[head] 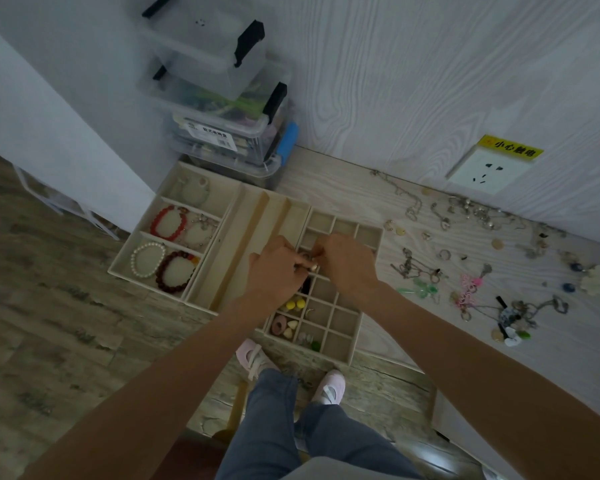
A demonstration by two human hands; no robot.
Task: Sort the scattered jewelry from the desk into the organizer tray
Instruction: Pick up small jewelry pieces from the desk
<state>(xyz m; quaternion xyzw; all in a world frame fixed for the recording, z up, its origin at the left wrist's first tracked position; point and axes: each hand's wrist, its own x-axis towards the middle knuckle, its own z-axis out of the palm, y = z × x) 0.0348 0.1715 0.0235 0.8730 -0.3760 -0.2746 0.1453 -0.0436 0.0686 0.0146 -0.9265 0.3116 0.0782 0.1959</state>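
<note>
Partly sorted: bead bracelets (168, 251) already lying in the wide compartments of the organizer tray (355, 344), yellow beads (293, 304) and a few small pieces in its lower grid cells, most other cells showing bare. Left hand (278, 271) and right hand (347, 263) together above the grid, fingers curled and pinching a small gold-coloured piece (313, 267) between them, too small to name. Plenty left on the desk (413, 341): scattered jewelry (465, 258) of chains, rings, pendants and charms spread out to the right, well apart from the tray.

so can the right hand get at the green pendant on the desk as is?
Probably yes, once freed: the right hand is pinching a small piece with the left hand, and the green pendant lies uncovered nearby.
</note>
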